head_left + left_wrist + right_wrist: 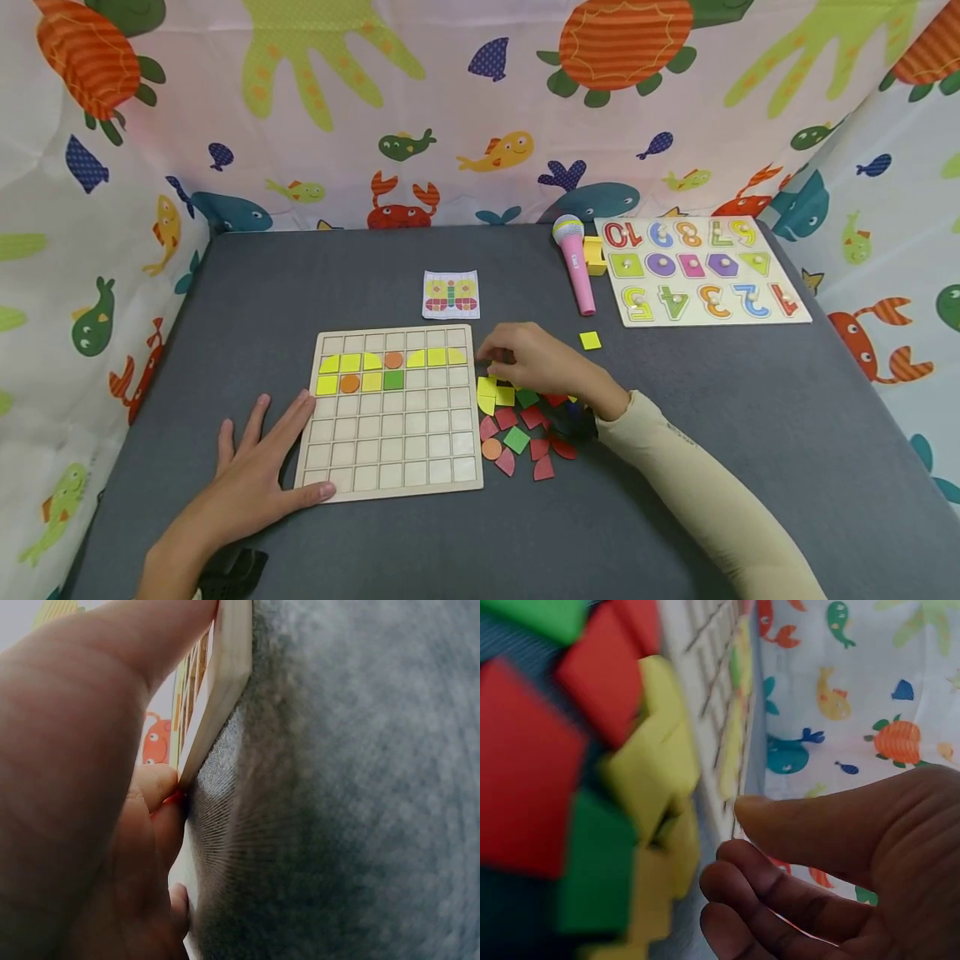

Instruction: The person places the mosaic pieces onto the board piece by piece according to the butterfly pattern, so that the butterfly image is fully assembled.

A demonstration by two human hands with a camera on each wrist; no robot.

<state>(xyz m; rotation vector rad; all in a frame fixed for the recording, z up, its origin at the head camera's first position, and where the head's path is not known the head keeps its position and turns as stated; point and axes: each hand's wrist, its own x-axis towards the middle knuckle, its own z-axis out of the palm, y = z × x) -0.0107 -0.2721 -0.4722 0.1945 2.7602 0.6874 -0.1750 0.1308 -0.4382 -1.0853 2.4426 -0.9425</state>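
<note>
Left hand (243,482): fingers spread, thumb on the board's near left corner
Board (393,447): flat on the bench (247,325)
Set tiles (350,362): yellow, orange and green, in two of the board's far rows
Right hand (538,358): fingers loosely curled, slight gap to the thumb, just right of the board
Loose tiles (516,440): scattered right of the board
Card (450,295): just beyond the board
</note>
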